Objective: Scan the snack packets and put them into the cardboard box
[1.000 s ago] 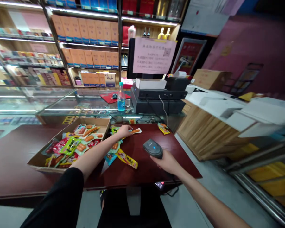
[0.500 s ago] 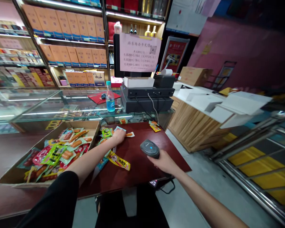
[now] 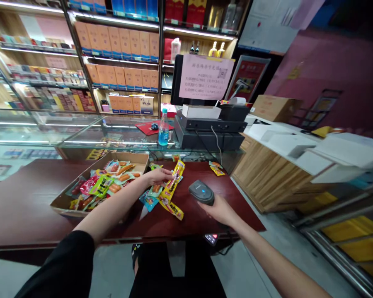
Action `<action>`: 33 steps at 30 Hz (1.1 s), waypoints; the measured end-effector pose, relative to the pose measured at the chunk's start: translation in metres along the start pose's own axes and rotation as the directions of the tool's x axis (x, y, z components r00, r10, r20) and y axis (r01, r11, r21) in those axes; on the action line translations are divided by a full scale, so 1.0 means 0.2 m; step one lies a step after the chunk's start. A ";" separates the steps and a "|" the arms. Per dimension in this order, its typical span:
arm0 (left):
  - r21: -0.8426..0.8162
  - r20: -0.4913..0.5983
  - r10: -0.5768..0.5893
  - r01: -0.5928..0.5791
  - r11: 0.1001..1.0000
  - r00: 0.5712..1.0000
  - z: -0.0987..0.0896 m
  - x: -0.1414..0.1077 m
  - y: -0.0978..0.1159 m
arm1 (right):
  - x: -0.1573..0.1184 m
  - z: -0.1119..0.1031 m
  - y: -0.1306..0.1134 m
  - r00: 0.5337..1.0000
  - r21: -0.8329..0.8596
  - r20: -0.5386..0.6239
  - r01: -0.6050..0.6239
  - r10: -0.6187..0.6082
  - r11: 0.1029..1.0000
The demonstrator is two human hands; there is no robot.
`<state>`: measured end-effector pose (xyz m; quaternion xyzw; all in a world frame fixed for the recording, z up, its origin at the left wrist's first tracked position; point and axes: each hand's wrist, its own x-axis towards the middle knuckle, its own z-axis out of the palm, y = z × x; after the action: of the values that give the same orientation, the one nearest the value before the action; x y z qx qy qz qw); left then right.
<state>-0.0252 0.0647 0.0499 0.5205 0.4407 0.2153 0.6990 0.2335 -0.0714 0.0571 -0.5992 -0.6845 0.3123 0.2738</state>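
Observation:
My left hand (image 3: 160, 176) pinches a long yellow snack packet (image 3: 175, 176) that stands tilted over the pile on the dark red table. Another yellow packet (image 3: 173, 208) lies flat just below it. Blue and clear sausage packets (image 3: 149, 200) are heaped under my left wrist, partly covered by the hand. In my right hand (image 3: 220, 210) is a dark grey barcode scanner (image 3: 201, 192), its head pointing left toward the yellow packet and a small blue light showing on top. To the left, a cardboard box (image 3: 145, 159) holds many wrapped sausages and snacks.
A few packets (image 3: 216, 168) lie at the table's back right. Behind stand a glass counter, a blue-capped bottle (image 3: 163, 131), and a monitor bearing a pink notice (image 3: 204, 78) above a cash drawer (image 3: 209, 138). A wooden cabinet (image 3: 261, 169) is at the right.
My left hand has taken hold of a yellow packet and lifted it upright; the sausage packet formerly at its fingers is no longer there. The scanner stays in my right hand. The view has shifted left.

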 end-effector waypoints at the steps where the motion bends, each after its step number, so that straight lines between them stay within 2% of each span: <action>1: -0.029 -0.007 0.001 -0.001 1.000 1.000 -0.02 -0.02 -0.01 | 0.01 0.01 -0.02 1.000 0.005 0.008 0.004 -0.004 1.000; 4: -0.098 -0.017 -0.020 0.018 0.995 1.000 -0.07 -0.05 -0.06 | 0.03 0.03 -0.07 1.000 0.011 0.008 0.018 -0.018 1.000; 8: -0.148 0.034 0.003 0.002 0.989 0.999 -0.09 -0.05 -0.09 | 0.06 0.04 -0.12 1.000 0.003 0.008 0.017 -0.017 1.000; 20: -0.090 0.094 0.036 -0.028 0.996 0.995 -0.09 -0.04 -0.11 | 0.03 0.02 -0.11 1.000 0.019 -0.021 0.004 -0.003 1.000; 28: -0.062 0.073 0.009 -0.004 0.998 0.997 -0.08 -0.06 -0.11 | 0.01 0.01 -0.12 0.997 -0.006 -0.051 0.059 -0.059 0.998; 33: -0.151 0.018 0.049 -0.045 0.988 0.999 -0.10 -0.10 -0.05 | -0.01 0.01 -0.15 0.999 0.001 -0.010 0.049 -0.049 0.999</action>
<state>-0.0532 0.0570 0.0479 0.4789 0.4032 0.2586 0.7357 0.2124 -0.0762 0.0792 -0.5837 -0.6972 0.3028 0.2853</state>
